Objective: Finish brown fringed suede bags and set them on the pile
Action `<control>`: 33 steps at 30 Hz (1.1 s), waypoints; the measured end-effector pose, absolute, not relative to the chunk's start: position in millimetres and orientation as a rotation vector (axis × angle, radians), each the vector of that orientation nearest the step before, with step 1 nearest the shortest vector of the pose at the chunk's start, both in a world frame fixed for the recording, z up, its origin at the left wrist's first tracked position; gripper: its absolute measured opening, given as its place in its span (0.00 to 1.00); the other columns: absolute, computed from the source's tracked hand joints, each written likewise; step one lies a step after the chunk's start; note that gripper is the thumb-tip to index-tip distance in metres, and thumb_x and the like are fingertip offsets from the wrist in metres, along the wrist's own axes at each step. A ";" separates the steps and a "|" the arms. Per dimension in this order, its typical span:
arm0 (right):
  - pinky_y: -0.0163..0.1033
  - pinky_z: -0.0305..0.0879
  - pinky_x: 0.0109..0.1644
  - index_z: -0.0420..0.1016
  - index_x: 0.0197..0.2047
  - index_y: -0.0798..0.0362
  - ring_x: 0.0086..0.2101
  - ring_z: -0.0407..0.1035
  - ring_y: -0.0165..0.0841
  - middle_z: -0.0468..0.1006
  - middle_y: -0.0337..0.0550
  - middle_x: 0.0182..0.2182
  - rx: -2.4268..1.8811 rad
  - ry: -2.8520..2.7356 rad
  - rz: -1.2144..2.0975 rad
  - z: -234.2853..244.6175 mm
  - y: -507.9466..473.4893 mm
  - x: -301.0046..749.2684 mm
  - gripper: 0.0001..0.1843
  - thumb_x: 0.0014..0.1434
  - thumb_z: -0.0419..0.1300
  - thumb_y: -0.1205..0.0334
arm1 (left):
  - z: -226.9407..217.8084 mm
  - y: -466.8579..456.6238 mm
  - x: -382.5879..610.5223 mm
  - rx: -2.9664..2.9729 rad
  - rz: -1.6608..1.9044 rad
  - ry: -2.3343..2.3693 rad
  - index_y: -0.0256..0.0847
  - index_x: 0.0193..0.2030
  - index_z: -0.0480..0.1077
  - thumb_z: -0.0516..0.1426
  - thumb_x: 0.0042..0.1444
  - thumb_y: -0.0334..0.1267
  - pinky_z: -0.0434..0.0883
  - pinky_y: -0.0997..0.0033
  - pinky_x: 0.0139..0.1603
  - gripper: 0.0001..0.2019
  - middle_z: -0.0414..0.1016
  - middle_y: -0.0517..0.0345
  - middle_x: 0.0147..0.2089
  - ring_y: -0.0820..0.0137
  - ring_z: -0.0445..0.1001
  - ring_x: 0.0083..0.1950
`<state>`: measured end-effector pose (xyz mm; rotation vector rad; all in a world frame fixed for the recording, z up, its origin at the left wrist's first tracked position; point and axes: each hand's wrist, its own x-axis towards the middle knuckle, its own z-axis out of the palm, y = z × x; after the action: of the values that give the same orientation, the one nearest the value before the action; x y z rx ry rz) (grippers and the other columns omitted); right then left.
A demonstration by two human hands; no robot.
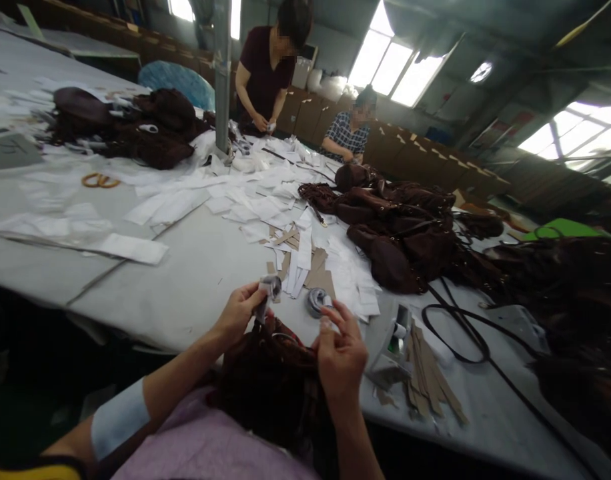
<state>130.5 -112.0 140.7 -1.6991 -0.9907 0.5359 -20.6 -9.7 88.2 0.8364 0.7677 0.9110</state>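
Observation:
A dark brown bag (268,380) with a patterned lining at its mouth rests on my lap against the table edge. My left hand (243,310) pinches a grey-and-white wrapped piece (270,287) just above the bag's mouth. At the bag's right rim my right hand (343,350) has its fingers curled, and the rim runs into them. Whether its thumb and forefinger also hold a small pale bit is unclear. Just beyond those fingers a grey roll (315,301) lies on the table.
Brown bags (395,227) are heaped at the right, with more (130,123) at the back left. White paper strips (265,193) and cardboard strips (428,377) lie on the table (185,287). A metal post (222,80) rises from it. Two people (268,80) work across the table.

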 end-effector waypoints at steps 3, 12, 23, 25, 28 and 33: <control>0.35 0.71 0.31 0.71 0.51 0.54 0.29 0.73 0.31 0.79 0.49 0.39 -1.787 -1.227 0.441 127.1 -123.7 145.0 0.19 0.59 0.56 0.54 | 81.5 11.8 -27.9 0.889 0.876 0.773 0.32 0.39 0.72 0.64 0.47 0.48 0.68 0.77 0.24 0.20 0.74 0.56 0.28 0.73 0.72 0.24; 0.54 0.64 0.55 0.70 0.54 0.51 0.50 0.69 0.43 0.75 0.51 0.50 -1.809 -1.644 0.330 75.9 -157.2 143.6 0.18 0.62 0.54 0.58 | 59.4 23.0 -32.6 0.787 0.702 0.758 0.31 0.39 0.71 0.60 0.54 0.48 0.69 0.75 0.27 0.18 0.76 0.50 0.32 0.76 0.69 0.24; 0.55 0.62 0.57 0.70 0.52 0.50 0.51 0.66 0.41 0.75 0.48 0.49 -1.735 -1.697 0.293 65.3 -185.5 154.6 0.16 0.61 0.54 0.63 | 60.5 -21.3 -43.6 0.982 0.709 0.758 0.39 0.60 0.53 0.58 0.55 0.50 0.62 0.79 0.27 0.31 0.72 0.64 0.28 0.76 0.68 0.25; 0.56 0.61 0.57 0.70 0.51 0.50 0.50 0.67 0.41 0.76 0.48 0.47 -1.723 -1.673 0.229 56.1 -181.8 148.0 0.15 0.61 0.55 0.64 | 55.3 -29.3 -35.1 0.990 0.820 0.836 0.38 0.57 0.56 0.57 0.55 0.50 0.56 0.81 0.21 0.28 0.65 0.70 0.22 0.79 0.60 0.19; 0.57 0.59 0.58 0.70 0.52 0.50 0.51 0.66 0.41 0.75 0.48 0.48 -1.696 -1.652 0.249 50.4 -171.8 146.3 0.16 0.61 0.53 0.65 | 51.9 -32.9 -27.8 0.955 0.968 0.904 0.38 0.54 0.56 0.57 0.55 0.50 0.55 0.81 0.20 0.26 0.60 0.73 0.19 0.80 0.56 0.18; 0.49 0.66 0.52 0.74 0.47 0.53 0.47 0.71 0.40 0.77 0.50 0.46 -1.752 -1.243 0.410 66.4 -161.4 155.2 0.15 0.62 0.53 0.56 | 62.1 -15.9 -32.9 1.024 1.073 0.924 0.40 0.51 0.58 0.57 0.55 0.49 0.52 0.81 0.19 0.22 0.58 0.74 0.18 0.80 0.51 0.17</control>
<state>155.2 -161.4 66.4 -1.7516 -1.2435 0.4099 -32.9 -15.9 62.1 1.0241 0.9243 1.0734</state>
